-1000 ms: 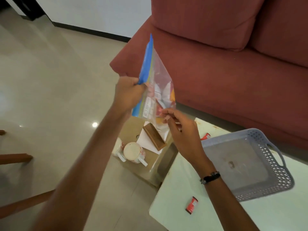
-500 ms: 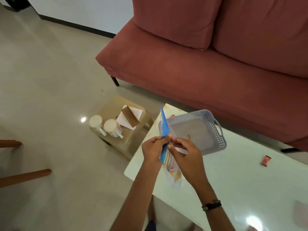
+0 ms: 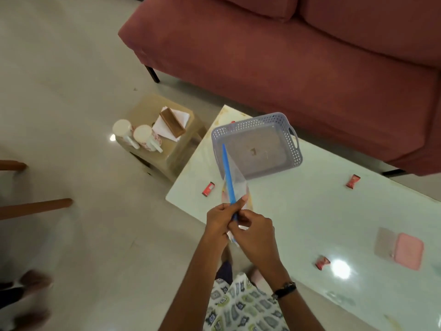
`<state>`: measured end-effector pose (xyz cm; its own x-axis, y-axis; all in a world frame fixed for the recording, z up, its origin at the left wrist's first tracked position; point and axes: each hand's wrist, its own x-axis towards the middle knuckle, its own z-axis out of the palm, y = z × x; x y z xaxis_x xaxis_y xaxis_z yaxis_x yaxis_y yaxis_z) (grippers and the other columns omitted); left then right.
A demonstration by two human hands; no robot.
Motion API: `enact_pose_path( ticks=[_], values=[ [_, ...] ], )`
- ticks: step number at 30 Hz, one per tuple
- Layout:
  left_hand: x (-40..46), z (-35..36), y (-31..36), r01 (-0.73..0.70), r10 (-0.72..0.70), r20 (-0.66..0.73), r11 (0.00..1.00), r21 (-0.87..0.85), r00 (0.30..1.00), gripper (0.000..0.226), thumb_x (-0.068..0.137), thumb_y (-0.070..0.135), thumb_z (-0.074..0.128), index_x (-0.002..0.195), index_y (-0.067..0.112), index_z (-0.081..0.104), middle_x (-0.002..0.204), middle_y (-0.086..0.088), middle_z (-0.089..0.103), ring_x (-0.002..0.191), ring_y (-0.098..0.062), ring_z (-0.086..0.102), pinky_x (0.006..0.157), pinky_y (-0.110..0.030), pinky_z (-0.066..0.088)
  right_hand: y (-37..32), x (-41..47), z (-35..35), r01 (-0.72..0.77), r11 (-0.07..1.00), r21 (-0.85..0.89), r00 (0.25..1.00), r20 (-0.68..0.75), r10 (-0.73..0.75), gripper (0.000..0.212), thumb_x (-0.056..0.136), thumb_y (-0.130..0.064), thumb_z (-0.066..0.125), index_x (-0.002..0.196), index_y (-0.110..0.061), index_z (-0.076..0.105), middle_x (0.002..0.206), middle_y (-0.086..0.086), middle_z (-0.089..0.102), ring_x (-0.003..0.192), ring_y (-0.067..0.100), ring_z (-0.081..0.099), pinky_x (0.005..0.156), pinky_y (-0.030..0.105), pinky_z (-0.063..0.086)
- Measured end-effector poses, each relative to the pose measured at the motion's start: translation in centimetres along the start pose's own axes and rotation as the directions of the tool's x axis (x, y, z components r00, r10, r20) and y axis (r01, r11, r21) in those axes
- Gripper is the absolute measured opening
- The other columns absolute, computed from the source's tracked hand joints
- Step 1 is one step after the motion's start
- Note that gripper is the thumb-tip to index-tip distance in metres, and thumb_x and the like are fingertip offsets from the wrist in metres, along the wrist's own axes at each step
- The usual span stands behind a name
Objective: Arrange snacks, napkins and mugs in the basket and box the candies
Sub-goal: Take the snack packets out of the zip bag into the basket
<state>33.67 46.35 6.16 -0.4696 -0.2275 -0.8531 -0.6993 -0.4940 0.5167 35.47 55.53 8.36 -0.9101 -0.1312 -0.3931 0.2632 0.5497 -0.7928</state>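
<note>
Both hands meet over the near edge of the desk (image 3: 310, 211). Left hand (image 3: 218, 222) and right hand (image 3: 255, 235) are each closed in a pinch on the blue strip at the top of a clear snack bag (image 3: 232, 185). The strip runs away from the hands toward the basket; the clear body hangs beside it, contents blurred, not identifiable.

Grey perforated basket (image 3: 257, 144): on the desk just beyond the hands, past the far end of the bag; nothing in it.

Candies, red wrappers, loose on the desk: one (image 3: 208, 188) just beyond and left of the hands; one (image 3: 322, 262) to the right of the right hand, nearer the person; one (image 3: 353, 181) well right, level with the basket's near edge.

Pink box (image 3: 408, 251) far right of the hands, a flat grey piece touching its left side; cannot tell whether it is the lid.

Low side desk (image 3: 143, 111), beyond and left of the hands: two white mugs (image 3: 136, 136) side by side, white napkins (image 3: 167, 129) under a brown block (image 3: 172, 123).

Right wrist carries a dark band (image 3: 284, 289). Red sofa (image 3: 286, 56) beyond the desk.
</note>
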Motion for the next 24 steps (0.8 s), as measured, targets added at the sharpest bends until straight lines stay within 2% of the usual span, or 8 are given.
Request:
enact_pose_path(
  ticks=[3, 6, 8, 11, 14, 18, 21, 24],
  values=[
    [0.2, -0.5, -0.9, 0.022, -0.024, 0.016, 0.995, 0.092, 1.0, 0.033, 0.068, 0.032, 0.08, 0.062, 0.011, 0.055, 0.059, -0.003, 0.055, 0.054, -0.013, 0.053, 0.062, -0.023, 0.051, 0.6, -0.3, -0.1, -0.027, 0.998, -0.052, 1.0, -0.018, 0.026, 0.016, 0.085, -0.012, 0.06, 0.073, -0.013, 0.071, 0.057, -0.006, 0.064, 0.049, 0.008, 0.054, 0.051, 0.013, 0.038],
    [0.5, -0.9, -0.8, 0.033, -0.039, 0.044, 0.992, 0.12, 0.998, 0.039, 0.062, 0.043, 0.078, 0.068, 0.01, 0.057, 0.057, 0.0, 0.055, 0.053, -0.012, 0.049, 0.062, -0.023, 0.048, 0.5, 0.0, -0.4, -0.026, 0.998, -0.064, 0.999, 0.02, 0.027, 0.015, 0.085, -0.011, 0.061, 0.082, -0.013, 0.075, 0.071, -0.001, 0.073, 0.06, 0.01, 0.065, 0.061, 0.026, 0.053],
    [0.5, -1.1, -0.4, 0.042, -0.052, 0.069, 0.99, 0.135, 0.996, 0.048, 0.053, 0.051, 0.075, 0.07, 0.01, 0.057, 0.055, 0.001, 0.053, 0.05, -0.01, 0.047, 0.059, -0.022, 0.046, 0.0, 0.4, -0.5, -0.056, 0.997, -0.05, 0.996, 0.065, 0.059, 0.013, 0.084, -0.011, 0.063, 0.087, -0.013, 0.075, 0.079, 0.0, 0.075, 0.069, 0.01, 0.069, 0.07, 0.025, 0.056],
    [0.6, -1.5, 0.4, 0.042, -0.059, 0.104, 0.986, 0.161, 0.993, 0.055, 0.047, 0.061, 0.071, 0.068, 0.013, 0.054, 0.045, 0.006, 0.049, 0.043, -0.007, 0.043, 0.056, -0.021, 0.043, -0.6, 1.0, -0.3, -0.093, 0.993, -0.066, 0.989, 0.112, 0.1, 0.01, 0.082, -0.012, 0.067, 0.085, -0.013, 0.076, 0.074, -0.001, 0.074, 0.064, 0.008, 0.067, 0.066, 0.023, 0.054],
    [0.8, -2.2, 1.4, 0.018, -0.052, 0.147, 0.974, 0.226, 0.988, 0.057, 0.059, 0.069, 0.061, 0.071, 0.013, 0.055, 0.05, 0.003, 0.051, 0.05, -0.01, 0.044, 0.062, -0.024, 0.044, -0.9, 1.7, -0.3, -0.185, 0.982, 0.043, 0.979, 0.099, 0.18, 0.004, 0.077, -0.015, 0.074, 0.08, -0.015, 0.076, 0.073, -0.002, 0.074, 0.071, 0.012, 0.07, 0.072, 0.028, 0.057],
    [1.0, -3.4, 2.7, -0.1, 0.029, 0.243, 0.954, 0.283, 0.97, 0.035, 0.086, 0.048, 0.056, 0.072, 0.016, 0.053, 0.061, 0.002, 0.053, 0.063, -0.01, 0.053, 0.073, -0.025, 0.049, -1.5, 2.3, -0.3, -0.31, 0.919, 0.245, 0.948, 0.16, 0.276, 0.01, 0.076, -0.017, 0.076, 0.08, -0.008, 0.073, 0.072, 0.005, 0.073, 0.067, 0.011, 0.067, 0.069, 0.022, 0.055],
    [1.1, -4.5, 3.2, -0.157, 0.07, 0.33, 0.957, 0.246, 0.941, 0.026, 0.091, 0.034, 0.055, 0.072, 0.016, 0.053, 0.061, 0.004, 0.05, 0.064, -0.009, 0.053, 0.076, -0.026, 0.053, -2.0, 2.4, 0.0, -0.389, 0.842, 0.373, 0.913, 0.277, 0.299, 0.014, 0.078, -0.016, 0.074, 0.084, -0.003, 0.072, 0.071, 0.002, 0.069, 0.062, 0.003, 0.063, 0.062, 0.012, 0.05],
    [1.0, -5.0, 4.0, -0.12, 0.041, 0.418, 0.979, 0.166, 0.908, 0.019, 0.085, 0.035, 0.06, 0.08, 0.017, 0.059, 0.068, 0.003, 0.05, 0.069, -0.009, 0.053, 0.081, -0.029, 0.052, -2.1, 2.6, 0.2, -0.531, 0.669, 0.52, 0.835, 0.455, 0.31, 0.006, 0.078, -0.014, 0.071, 0.077, -0.008, 0.071, 0.067, -0.003, 0.067, 0.063, 0.005, 0.059, 0.066, 0.015, 0.049]
  ],
)
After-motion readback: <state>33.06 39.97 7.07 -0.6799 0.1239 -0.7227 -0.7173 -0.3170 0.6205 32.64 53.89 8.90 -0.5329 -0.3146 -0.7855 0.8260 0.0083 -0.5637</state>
